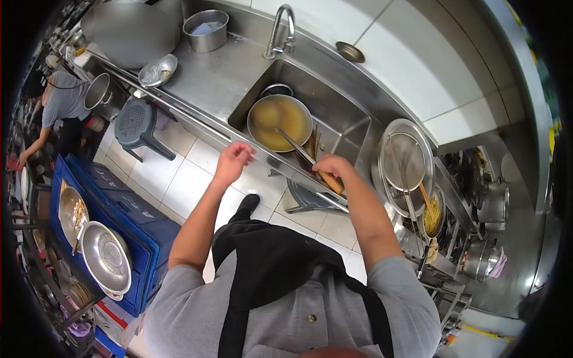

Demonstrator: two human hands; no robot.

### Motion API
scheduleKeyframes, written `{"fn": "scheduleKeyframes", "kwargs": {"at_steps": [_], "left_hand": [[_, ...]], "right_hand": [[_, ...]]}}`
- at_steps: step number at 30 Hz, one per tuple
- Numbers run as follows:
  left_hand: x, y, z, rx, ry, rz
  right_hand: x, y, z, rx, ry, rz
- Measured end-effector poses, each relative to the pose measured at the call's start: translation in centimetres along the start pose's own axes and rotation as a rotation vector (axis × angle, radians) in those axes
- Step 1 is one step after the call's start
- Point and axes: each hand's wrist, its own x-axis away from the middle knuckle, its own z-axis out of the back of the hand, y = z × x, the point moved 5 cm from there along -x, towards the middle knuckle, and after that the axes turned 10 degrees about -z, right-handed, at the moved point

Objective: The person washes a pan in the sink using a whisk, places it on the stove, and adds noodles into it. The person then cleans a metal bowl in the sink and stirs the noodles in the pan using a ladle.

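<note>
My right hand (334, 166) is closed around the wooden-handled ladle (295, 145), at the handle's upper end. The ladle's metal shaft slants down into a round pan (311, 122) of cloudy yellow-brown liquid, where a rounded shape shows dimly under the surface. This pan sits in the steel sink (352, 134). My left hand (237, 160) hovers in front of the sink's edge, fingers loosely bent and apart, with nothing visible in them. Beside the pan is a bundle of thin brown sticks (314, 143), partly hidden by the shaft.
A faucet (282, 33) rises behind the sink. To the right, a strainer (403, 161) lies over a large metal bowl (382, 143). A steel pot (206, 31) and small bowl (158, 70) stand left. Plastic stools (138, 122) and blue crates (128, 203) occupy the floor; another person (64, 98) works far left.
</note>
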Motion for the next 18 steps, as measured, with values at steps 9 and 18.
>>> {"fn": "scheduleKeyframes", "kwargs": {"at_steps": [9, 18], "left_hand": [[-21.5, 8.4, 3.0, -0.248, 0.045, -0.277], [-38.0, 9.3, -5.6, -0.799, -0.163, -0.643]], "right_hand": [[4.7, -2.9, -4.2, -0.900, -0.394, -0.083], [14.0, 2.9, -5.1, -0.209, 0.172, 0.207]]}}
